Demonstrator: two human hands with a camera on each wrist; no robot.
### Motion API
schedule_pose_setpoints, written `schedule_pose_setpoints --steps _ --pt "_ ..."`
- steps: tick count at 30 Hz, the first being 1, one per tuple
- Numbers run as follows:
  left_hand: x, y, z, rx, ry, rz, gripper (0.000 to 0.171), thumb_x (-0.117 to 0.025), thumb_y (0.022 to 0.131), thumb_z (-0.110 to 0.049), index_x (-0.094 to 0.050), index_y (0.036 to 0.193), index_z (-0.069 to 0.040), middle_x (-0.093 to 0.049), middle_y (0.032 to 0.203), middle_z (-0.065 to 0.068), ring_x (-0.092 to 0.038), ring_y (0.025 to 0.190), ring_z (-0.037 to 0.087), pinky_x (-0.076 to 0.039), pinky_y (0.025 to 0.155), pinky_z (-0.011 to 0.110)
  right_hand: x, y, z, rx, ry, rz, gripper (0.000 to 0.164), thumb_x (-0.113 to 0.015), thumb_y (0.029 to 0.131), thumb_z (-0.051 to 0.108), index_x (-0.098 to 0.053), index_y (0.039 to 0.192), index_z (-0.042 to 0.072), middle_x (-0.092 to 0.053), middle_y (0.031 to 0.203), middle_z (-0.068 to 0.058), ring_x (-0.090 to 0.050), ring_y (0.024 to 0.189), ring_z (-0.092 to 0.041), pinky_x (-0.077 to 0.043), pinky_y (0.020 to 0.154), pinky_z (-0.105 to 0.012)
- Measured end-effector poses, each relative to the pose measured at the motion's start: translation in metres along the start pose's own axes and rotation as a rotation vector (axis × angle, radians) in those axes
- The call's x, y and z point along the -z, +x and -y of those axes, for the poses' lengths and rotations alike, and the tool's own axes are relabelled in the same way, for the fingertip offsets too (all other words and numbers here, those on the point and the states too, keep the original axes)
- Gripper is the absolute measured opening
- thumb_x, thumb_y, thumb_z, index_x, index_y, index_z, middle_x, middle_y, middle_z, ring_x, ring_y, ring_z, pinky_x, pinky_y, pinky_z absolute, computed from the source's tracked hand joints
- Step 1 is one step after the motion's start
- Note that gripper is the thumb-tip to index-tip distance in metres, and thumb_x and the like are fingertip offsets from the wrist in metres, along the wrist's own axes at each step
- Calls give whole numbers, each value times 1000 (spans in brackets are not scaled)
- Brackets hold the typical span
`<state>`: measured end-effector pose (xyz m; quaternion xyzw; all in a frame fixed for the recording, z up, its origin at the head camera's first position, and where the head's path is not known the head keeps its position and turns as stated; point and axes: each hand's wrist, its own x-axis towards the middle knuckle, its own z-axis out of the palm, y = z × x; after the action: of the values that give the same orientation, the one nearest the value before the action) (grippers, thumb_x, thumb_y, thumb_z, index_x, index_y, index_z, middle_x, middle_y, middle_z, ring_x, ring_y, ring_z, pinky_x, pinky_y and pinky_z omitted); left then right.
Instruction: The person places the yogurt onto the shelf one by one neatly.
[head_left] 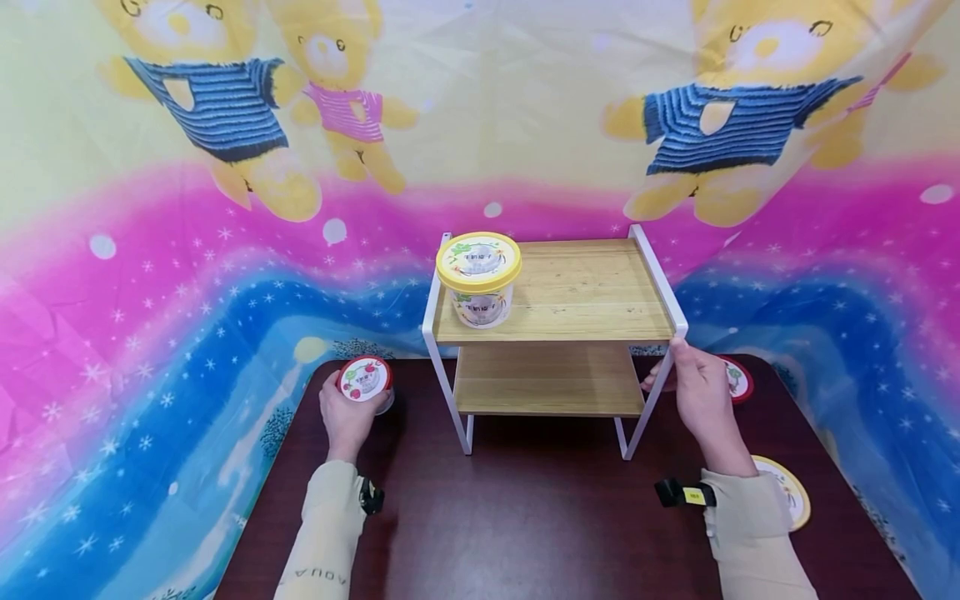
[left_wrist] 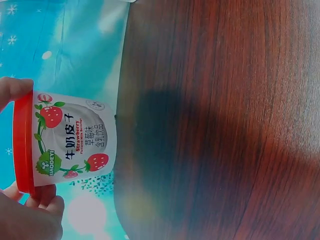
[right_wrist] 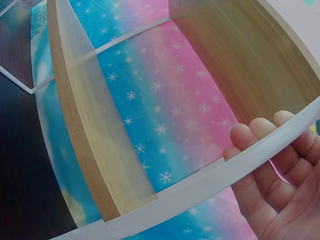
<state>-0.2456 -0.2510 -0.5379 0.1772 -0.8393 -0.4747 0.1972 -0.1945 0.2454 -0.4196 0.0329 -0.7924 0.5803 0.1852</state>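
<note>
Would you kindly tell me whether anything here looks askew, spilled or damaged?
Nothing stands out: the yellow-lidded tub sits upright on the shelf rack, the red-lidded tub in the left hand looks closed and undented, and no spill shows on the table.

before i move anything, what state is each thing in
Left grip: curled round the left cup
Left cup: closed, lid side up
Right grip: curled round the rack
Rack: upright
Yellow-lidded tub: closed, upright on the top shelf
Right red lid: partly hidden by right grip
Right yellow lid: partly hidden by sleeve
</note>
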Motion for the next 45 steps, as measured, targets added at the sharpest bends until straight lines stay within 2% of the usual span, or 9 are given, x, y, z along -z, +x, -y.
schedule_pose_setpoints --steps 7,15,25,32,45 --pt "4 0 -2 -42 8 -20 99 -94 71 -27 -36 147 0 -44 137 21 -41 126 37 -35 108 55 1 1 -2 1 -18 3 58 -39 112 36 -67 90 -10 -69 77 -17 -70 65 -10 -56 65 -20" --pt "10 -4 -9 -73 4 -17 99 -95 69 -25 -38 146 0 -46 136 21 -42 124 37 -37 106 55 1 1 -2 4 -15 11 59 -39 112 36 -66 91 -11 -69 75 -9 -71 65 -12 -56 66 -20" --pt "16 -7 -15 -74 6 -17 99 -94 72 -29 -37 149 -4 -45 137 17 -43 125 33 -39 106 56 0 0 0 -2 -14 11 58 -39 112 35 -67 88 -10 -69 73 -5 -70 64 -10 -56 65 -20" --pt "23 -10 -19 -89 3 -23 100 -95 70 -30 -38 148 -4 -45 136 18 -44 124 35 -39 105 59 0 1 -1 0 -26 9 60 -38 112 37 -66 89 -11 -69 72 -2 -70 65 -10 -56 65 -20" --pt "30 -21 -30 -76 15 8 98 -94 73 -26 -37 150 -5 -45 138 18 -44 125 36 -41 103 61 0 0 0 -13 -7 4 57 -38 112 33 -67 87 -10 -70 73 -6 -71 65 -13 -57 65 -21"
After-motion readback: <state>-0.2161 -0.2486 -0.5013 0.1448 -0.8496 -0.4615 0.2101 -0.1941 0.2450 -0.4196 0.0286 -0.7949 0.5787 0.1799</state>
